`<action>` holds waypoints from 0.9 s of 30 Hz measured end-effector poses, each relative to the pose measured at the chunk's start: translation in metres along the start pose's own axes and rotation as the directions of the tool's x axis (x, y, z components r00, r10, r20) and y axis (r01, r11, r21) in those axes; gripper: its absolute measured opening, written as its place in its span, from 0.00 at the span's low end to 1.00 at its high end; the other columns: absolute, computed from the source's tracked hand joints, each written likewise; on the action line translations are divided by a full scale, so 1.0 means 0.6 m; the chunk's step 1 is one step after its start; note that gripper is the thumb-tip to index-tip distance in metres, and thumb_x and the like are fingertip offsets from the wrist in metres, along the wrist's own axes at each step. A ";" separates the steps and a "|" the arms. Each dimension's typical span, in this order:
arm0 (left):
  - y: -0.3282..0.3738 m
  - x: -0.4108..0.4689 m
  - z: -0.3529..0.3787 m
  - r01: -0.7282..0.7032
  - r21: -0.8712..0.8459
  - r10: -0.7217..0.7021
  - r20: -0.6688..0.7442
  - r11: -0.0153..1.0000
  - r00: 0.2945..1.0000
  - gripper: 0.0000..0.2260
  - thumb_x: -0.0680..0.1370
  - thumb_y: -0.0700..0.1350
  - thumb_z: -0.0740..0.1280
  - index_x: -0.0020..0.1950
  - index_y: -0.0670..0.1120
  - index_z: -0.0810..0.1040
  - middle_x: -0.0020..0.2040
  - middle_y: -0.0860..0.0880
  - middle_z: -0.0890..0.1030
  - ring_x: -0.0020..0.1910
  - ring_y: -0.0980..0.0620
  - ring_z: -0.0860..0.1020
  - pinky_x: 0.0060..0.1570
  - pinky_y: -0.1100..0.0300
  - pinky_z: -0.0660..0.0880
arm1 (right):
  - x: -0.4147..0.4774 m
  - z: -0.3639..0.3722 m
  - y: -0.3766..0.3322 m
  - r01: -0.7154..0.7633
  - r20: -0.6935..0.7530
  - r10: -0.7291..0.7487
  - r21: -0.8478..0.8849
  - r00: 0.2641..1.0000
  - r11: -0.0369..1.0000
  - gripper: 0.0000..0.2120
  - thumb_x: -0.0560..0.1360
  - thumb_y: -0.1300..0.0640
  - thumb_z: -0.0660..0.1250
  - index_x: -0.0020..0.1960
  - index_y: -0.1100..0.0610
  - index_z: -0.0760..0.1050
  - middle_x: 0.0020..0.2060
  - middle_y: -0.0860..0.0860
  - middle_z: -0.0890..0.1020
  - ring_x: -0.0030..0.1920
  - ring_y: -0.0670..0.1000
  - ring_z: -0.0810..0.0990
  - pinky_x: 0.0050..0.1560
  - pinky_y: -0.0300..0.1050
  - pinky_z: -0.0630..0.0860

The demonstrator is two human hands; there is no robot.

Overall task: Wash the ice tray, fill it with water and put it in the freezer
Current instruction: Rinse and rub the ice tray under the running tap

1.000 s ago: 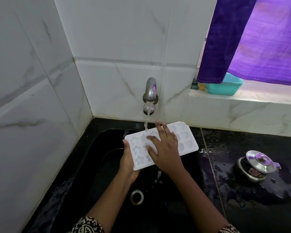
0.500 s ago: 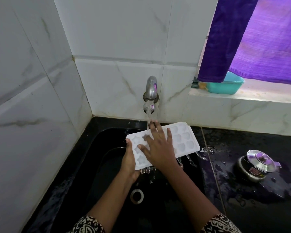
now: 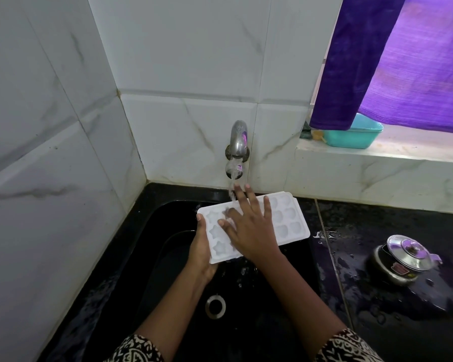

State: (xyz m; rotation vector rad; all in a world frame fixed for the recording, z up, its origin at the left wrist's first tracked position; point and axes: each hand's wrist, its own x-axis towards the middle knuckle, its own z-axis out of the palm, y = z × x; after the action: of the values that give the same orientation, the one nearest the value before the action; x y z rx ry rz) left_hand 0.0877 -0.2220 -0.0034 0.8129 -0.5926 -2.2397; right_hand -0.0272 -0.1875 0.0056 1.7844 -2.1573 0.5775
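A white ice tray (image 3: 288, 220) with star and shell-shaped cells is held level over the black sink (image 3: 168, 220), under a steel wall tap (image 3: 237, 147) that runs water onto it. My left hand (image 3: 200, 253) grips the tray's left end from below, thumb on the rim. My right hand (image 3: 249, 227) lies flat on top of the tray with fingers spread, fingertips in the stream. The middle cells are hidden under that hand. Water drips from the tray into the sink.
The sink drain (image 3: 215, 306) is below the tray. On the wet black counter to the right sits a small steel pot with a lid (image 3: 403, 259). A teal tub (image 3: 356, 135) rests on the window ledge behind a purple curtain (image 3: 392, 61). White tiled walls close the left and back.
My right hand has slid across the tray top toward the tap, its fingertips now in the stream. The tray and left hand have stayed nearly still.
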 end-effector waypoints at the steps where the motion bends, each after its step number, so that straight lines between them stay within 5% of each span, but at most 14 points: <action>1: 0.000 -0.001 -0.001 -0.006 -0.007 0.006 0.018 1.000 1.000 0.29 0.79 0.65 0.49 0.61 0.44 0.76 0.52 0.41 0.84 0.50 0.43 0.83 0.49 0.46 0.79 | -0.002 0.003 -0.008 0.009 -0.010 -0.009 -0.007 1.000 1.000 0.24 0.76 0.37 0.49 0.52 0.49 0.79 0.75 0.52 0.62 0.75 0.54 0.55 0.70 0.63 0.53; 3: 0.002 -0.002 -0.003 -0.004 -0.028 0.005 0.040 1.000 0.999 0.30 0.79 0.65 0.48 0.60 0.43 0.76 0.51 0.41 0.84 0.48 0.44 0.84 0.42 0.49 0.81 | -0.007 0.008 -0.012 0.030 0.023 -0.030 0.016 0.999 0.999 0.26 0.77 0.36 0.48 0.57 0.50 0.77 0.75 0.52 0.60 0.76 0.53 0.53 0.71 0.65 0.53; 6: -0.002 -0.003 -0.007 -0.001 -0.046 0.002 0.011 0.999 1.000 0.30 0.78 0.66 0.49 0.62 0.45 0.75 0.55 0.41 0.83 0.52 0.41 0.83 0.50 0.44 0.78 | -0.005 0.003 0.003 0.015 0.004 -0.015 0.016 1.000 1.000 0.24 0.77 0.38 0.48 0.52 0.48 0.79 0.75 0.52 0.61 0.75 0.54 0.55 0.70 0.65 0.53; 11: -0.007 -0.003 -0.006 -0.022 -0.019 0.023 0.019 1.000 1.000 0.29 0.79 0.65 0.49 0.61 0.45 0.76 0.51 0.43 0.85 0.49 0.44 0.84 0.46 0.48 0.80 | -0.012 0.014 -0.019 0.035 -0.046 -0.036 -0.033 0.998 0.999 0.26 0.77 0.37 0.49 0.54 0.51 0.78 0.74 0.53 0.62 0.75 0.53 0.55 0.70 0.63 0.54; 15: -0.013 0.001 -0.009 0.033 -0.093 -0.032 0.008 0.995 0.999 0.32 0.77 0.68 0.51 0.66 0.44 0.73 0.60 0.39 0.80 0.59 0.39 0.79 0.56 0.42 0.75 | -0.010 0.005 0.000 0.021 -0.083 -0.025 -0.047 0.996 0.999 0.21 0.77 0.39 0.51 0.48 0.48 0.80 0.73 0.54 0.65 0.74 0.55 0.58 0.68 0.64 0.56; 20: -0.011 0.006 -0.013 0.001 -0.082 0.001 0.025 0.997 1.000 0.31 0.78 0.66 0.51 0.65 0.44 0.74 0.59 0.40 0.81 0.57 0.40 0.80 0.56 0.43 0.76 | -0.011 0.003 -0.016 0.023 0.014 -0.023 0.040 1.000 0.999 0.26 0.77 0.37 0.47 0.56 0.50 0.78 0.75 0.52 0.60 0.76 0.52 0.51 0.71 0.66 0.54; 23: -0.016 0.007 -0.014 0.028 -0.114 -0.027 0.013 0.993 1.000 0.32 0.78 0.67 0.51 0.66 0.44 0.73 0.61 0.39 0.80 0.61 0.38 0.77 0.61 0.40 0.72 | -0.006 -0.002 0.005 0.019 0.014 -0.019 0.011 1.000 1.000 0.24 0.77 0.38 0.48 0.51 0.47 0.80 0.75 0.53 0.61 0.75 0.54 0.54 0.70 0.67 0.54; 27: -0.013 0.007 -0.009 0.008 -0.081 -0.007 0.017 0.997 1.000 0.30 0.78 0.66 0.50 0.63 0.45 0.75 0.56 0.41 0.83 0.55 0.41 0.81 0.52 0.44 0.77 | -0.015 0.005 -0.023 0.009 -0.011 -0.009 -0.048 1.000 0.999 0.26 0.77 0.37 0.48 0.54 0.51 0.79 0.74 0.54 0.63 0.74 0.54 0.56 0.67 0.66 0.58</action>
State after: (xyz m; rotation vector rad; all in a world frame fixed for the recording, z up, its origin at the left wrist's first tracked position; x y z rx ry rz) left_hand 0.0859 -0.2206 -0.0136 0.7579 -0.5035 -2.2639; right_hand -0.0116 -0.1832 0.0003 1.7613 -2.1364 0.5281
